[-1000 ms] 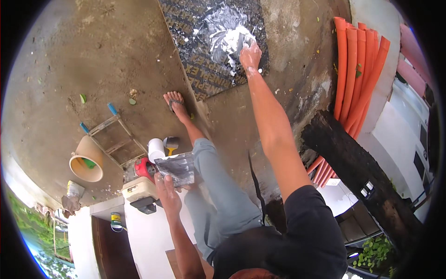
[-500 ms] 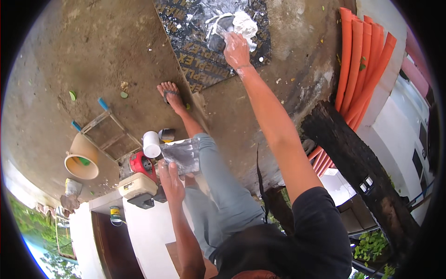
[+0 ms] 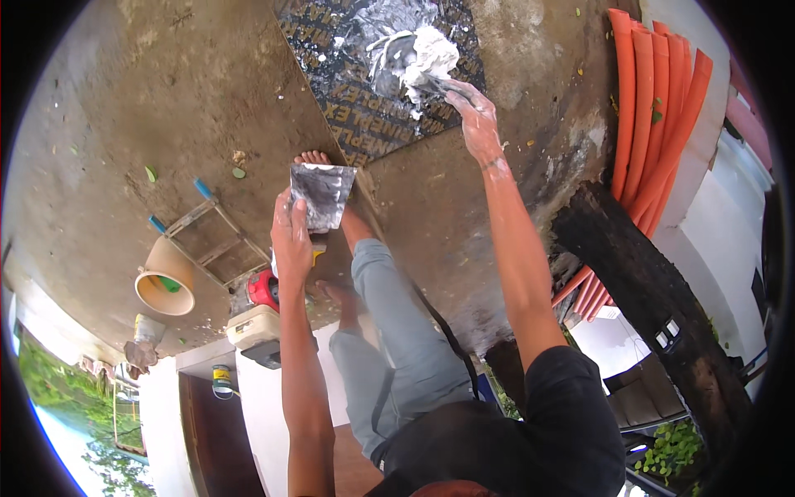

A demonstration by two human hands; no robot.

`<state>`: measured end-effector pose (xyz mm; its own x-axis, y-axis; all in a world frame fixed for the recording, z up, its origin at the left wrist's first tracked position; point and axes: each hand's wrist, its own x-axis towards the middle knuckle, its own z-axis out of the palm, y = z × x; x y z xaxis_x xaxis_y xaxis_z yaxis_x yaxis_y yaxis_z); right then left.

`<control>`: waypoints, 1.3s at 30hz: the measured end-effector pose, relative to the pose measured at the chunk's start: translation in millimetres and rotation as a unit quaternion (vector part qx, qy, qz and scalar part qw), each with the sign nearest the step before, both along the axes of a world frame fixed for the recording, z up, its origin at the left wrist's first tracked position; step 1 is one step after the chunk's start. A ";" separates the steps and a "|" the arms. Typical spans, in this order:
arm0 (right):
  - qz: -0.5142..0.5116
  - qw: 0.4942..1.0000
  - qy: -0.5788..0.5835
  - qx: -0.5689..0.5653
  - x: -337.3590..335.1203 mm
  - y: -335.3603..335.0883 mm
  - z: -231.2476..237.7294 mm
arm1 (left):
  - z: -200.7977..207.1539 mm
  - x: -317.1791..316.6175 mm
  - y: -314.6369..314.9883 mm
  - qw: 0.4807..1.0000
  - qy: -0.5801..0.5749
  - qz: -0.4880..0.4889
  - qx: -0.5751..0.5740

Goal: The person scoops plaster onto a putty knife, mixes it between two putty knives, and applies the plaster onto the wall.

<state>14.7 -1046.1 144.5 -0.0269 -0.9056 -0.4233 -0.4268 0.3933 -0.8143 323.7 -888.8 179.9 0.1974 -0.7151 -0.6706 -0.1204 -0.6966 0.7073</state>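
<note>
My left hand [image 3: 291, 232] grips a thin square plate [image 3: 321, 196], its dark face smeared with white paste, the thumb lying on top. It is held above my foot. My right hand [image 3: 474, 120] is at the near right edge of a heap of white paste [image 3: 432, 51]. Its paste-smeared fingers are closed on a thin flat grey scraper [image 3: 432, 84], whose blade meets the paste; the grip is partly hidden. Under the heap lies a dark printed board [image 3: 364, 124] on the ground, streaked with paste.
Orange pipes [image 3: 642, 116] lie at the right beside a charred dark beam [image 3: 638, 265]. To the left are a small wooden frame with blue ends [image 3: 195, 228], a tan bucket [image 3: 166, 282], a red machine [image 3: 263, 288] and a beige case [image 3: 257, 325]. My foot [image 3: 313, 157] is beside the board.
My left hand has raised the plate forward, away from the red machine. My right hand has drawn back from the middle of the paste to its near right edge.
</note>
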 end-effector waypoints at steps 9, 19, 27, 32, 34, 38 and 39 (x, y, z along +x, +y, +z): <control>0.020 0.939 -0.296 -0.173 25.8 -2.4 194.6 | 87.9 -39.6 -122.4 0.980 0.166 0.005 -0.113; 0.055 0.880 -0.328 -0.338 56.6 2.0 373.5 | 330.4 -45.6 -127.2 0.943 0.287 0.026 -0.167; 0.053 0.863 -0.275 -0.421 81.7 6.7 464.6 | 446.9 -31.2 -88.9 0.932 0.262 0.049 -0.243; 0.037 0.863 -0.195 -0.465 95.7 7.6 500.0 | 477.9 -26.4 -77.6 0.923 0.235 0.039 -0.301; 0.034 0.860 -0.159 -0.484 98.9 7.9 506.8 | 481.4 -20.9 -75.0 0.936 0.199 0.027 -0.288; -0.007 0.895 -0.173 -0.412 92.8 4.2 495.0 | 497.8 -14.1 -76.8 0.938 0.146 0.019 -0.315; -0.084 0.901 -0.226 -0.361 90.8 2.6 501.1 | 491.3 -5.9 -75.7 0.928 0.162 0.034 -0.333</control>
